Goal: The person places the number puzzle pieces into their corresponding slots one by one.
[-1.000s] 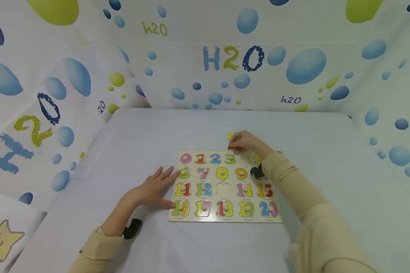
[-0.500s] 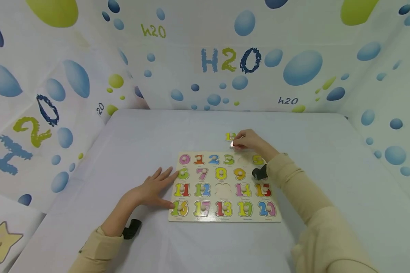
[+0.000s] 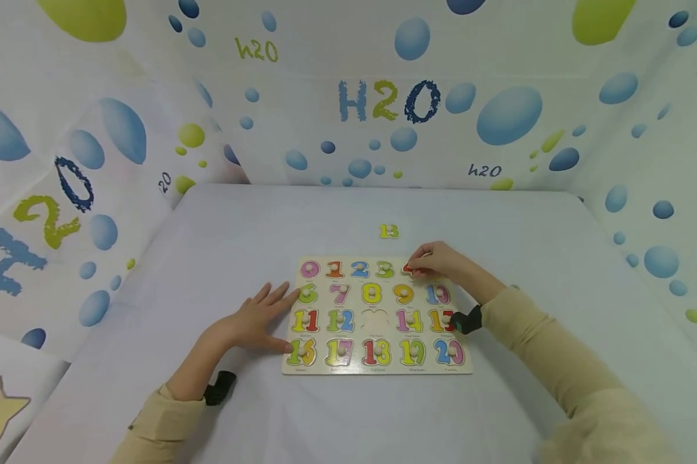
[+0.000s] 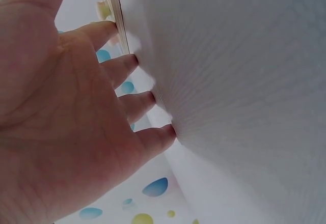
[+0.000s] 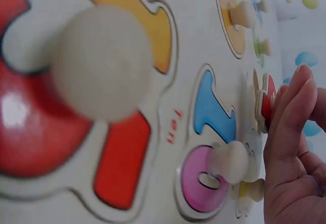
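A wooden number puzzle board (image 3: 319,369) lies flat on the table, its pieces fitted with round knobs. My right hand (image 3: 441,260) pinches a red number 4 puzzle piece (image 3: 407,268) over the top row, between the 3 and the 5's place, which the hand hides. In the right wrist view, the red piece (image 5: 267,106) stands slightly proud of the board; its knob is hidden by fingers. With fingers spread, my left hand (image 3: 248,325) rests at the board's left edge, thumb and index finger touching it. A yellow-green 13 puzzle piece (image 3: 389,231) lies beyond the board.
White cloth (image 3: 255,225) covers the table. A bare recess (image 3: 374,320) shows in the board's third row, between the 12 and 14. Spotted curtains (image 3: 302,96) stand behind and at both sides. Black wrist straps show at each sleeve.
My right hand has brought the red 4 piece from beyond the board toward me, onto the top row. The 13 piece is now uncovered. My left hand stays in place.
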